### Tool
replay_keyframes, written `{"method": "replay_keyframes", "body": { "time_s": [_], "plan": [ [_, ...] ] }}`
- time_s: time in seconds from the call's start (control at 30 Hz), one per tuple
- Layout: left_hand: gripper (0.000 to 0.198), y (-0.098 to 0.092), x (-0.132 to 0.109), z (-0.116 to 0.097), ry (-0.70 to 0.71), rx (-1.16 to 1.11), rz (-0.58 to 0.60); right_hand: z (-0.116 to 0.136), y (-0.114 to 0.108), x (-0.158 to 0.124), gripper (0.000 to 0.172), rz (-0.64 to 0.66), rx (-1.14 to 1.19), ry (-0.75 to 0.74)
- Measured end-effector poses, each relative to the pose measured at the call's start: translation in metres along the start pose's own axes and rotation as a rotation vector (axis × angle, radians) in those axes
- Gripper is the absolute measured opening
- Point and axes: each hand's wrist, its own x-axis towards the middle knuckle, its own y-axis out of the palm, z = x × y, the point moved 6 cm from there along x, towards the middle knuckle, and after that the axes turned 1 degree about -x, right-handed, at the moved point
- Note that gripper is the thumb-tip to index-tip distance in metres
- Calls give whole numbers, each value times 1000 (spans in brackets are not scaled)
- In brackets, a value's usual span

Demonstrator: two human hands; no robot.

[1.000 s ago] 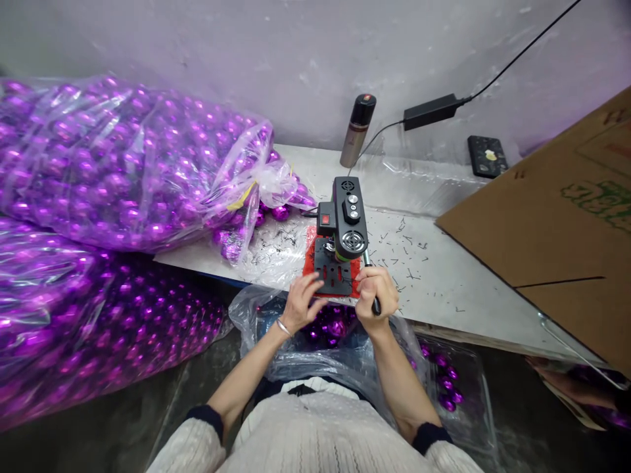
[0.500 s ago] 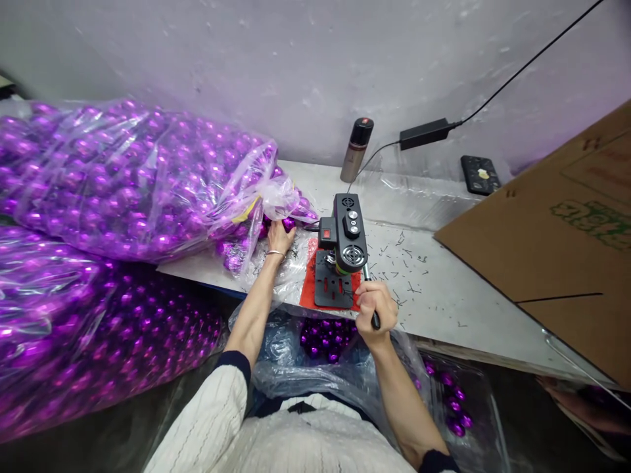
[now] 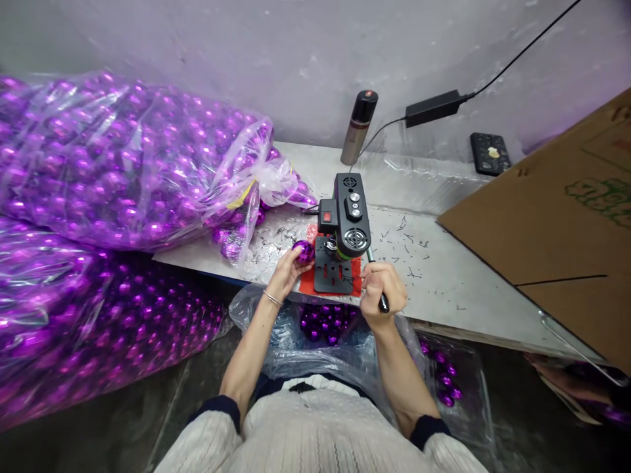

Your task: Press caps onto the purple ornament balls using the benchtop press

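My left hand (image 3: 288, 270) grips a shiny purple bauble (image 3: 304, 251) between thumb and fingers, just left of a small black bench press machine (image 3: 352, 217). The machine has a red switch, two round vents and a slotted black base plate (image 3: 325, 281) standing on a red sheet (image 3: 308, 284). Wrapped around the black-gripped lever (image 3: 384, 302) at the machine's right side is my right hand (image 3: 383, 292). Below the table edge, several purple baubles (image 3: 328, 323) lie in an open clear plastic bag (image 3: 280, 355) in front of my body.
Big clear bags of purple baubles (image 3: 123, 171) fill the left side. Behind the machine stand a spray can (image 3: 359, 128) and a black power adapter (image 3: 434, 108). A phone (image 3: 490, 154) and a cardboard box (image 3: 552, 217) are at the right. Dark scraps (image 3: 411, 246) litter the table.
My left hand has come away from the tied bag toward the machine, bringing a purple bauble. My right hand stays on the lever. The whole view has shifted slightly.
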Motion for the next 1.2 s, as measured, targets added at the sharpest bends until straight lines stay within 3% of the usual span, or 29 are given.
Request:
{"method": "replay_keyframes", "body": {
  "time_s": [0.13,0.33,0.53,0.67,0.93,1.2],
  "plan": [
    [62,16,-9,13,207,288,29,0,0,2,27,9,-6,-10],
    [59,30,-16,12,504,798,83,3,-1,10,28,21,-31,2],
    [63,48,-20,3,721,1009,227,4,-1,15,28,6,-11,26],
    [59,54,-17,4,786,1057,299,3,-1,12,27,16,-16,19],
    [65,56,-13,28,895,934,161,1,-2,5,27,25,-19,14],
    [61,55,-16,26,880,929,177,-8,1,-16,25,-10,-36,10]
  ]
}}
